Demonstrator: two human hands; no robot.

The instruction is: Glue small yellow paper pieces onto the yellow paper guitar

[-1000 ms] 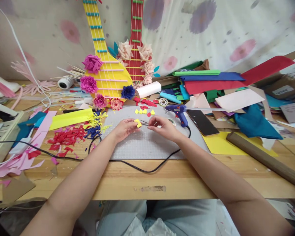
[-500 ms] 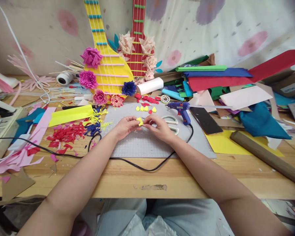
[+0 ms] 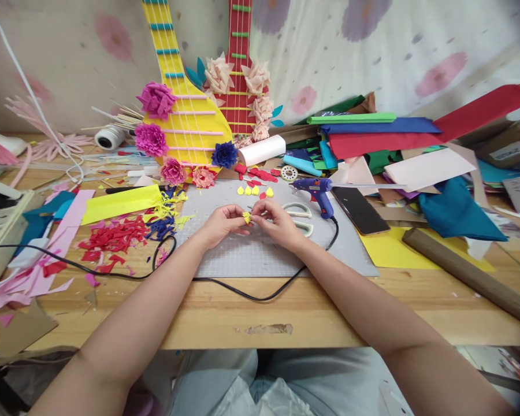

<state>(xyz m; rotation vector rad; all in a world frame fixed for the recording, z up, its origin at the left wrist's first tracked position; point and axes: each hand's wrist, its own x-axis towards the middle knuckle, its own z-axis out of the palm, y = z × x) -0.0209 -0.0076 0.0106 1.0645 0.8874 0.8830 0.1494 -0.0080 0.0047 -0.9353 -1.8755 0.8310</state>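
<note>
Both my hands meet over the grey cutting mat (image 3: 260, 254) and pinch one small yellow paper piece (image 3: 247, 217) between their fingertips. My left hand (image 3: 222, 224) holds it from the left, my right hand (image 3: 274, 222) from the right. White-handled scissors (image 3: 298, 218) lie on the mat just right of my right hand. Small yellow and red cut petals (image 3: 255, 189) lie beyond my fingers at the mat's far edge.
A blue glue gun (image 3: 316, 190) lies right of the petals, its black cord (image 3: 242, 289) looping across the wooden table (image 3: 286, 315). A phone (image 3: 359, 209), stacked coloured paper (image 3: 381, 138), a brown roll (image 3: 468, 277), paper scraps (image 3: 117, 240) and two flower-covered cardboard guitars (image 3: 190, 115) surround the mat.
My right hand put the scissors down on the mat and came in to pinch the yellow piece together with my left hand.
</note>
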